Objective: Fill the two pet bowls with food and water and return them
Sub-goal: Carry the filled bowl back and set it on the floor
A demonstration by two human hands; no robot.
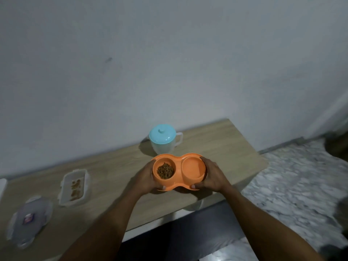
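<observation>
I hold an orange double pet bowl [178,157] above the wooden table, one hand at each end. My left hand [145,178] grips the left end and my right hand [213,175] grips the right end. The left cup holds brown kibble [165,171]. The right cup [193,167] looks smooth inside; whether it holds water I cannot tell. A clear jug with a light blue lid [162,136] stands just behind the bowl by the wall.
The wooden table [226,146] runs along a white wall. On its left lie an open clear food container [74,187] with some kibble and its loose lid [29,219]. Marbled floor [293,185] lies to the right, a dark gap in front.
</observation>
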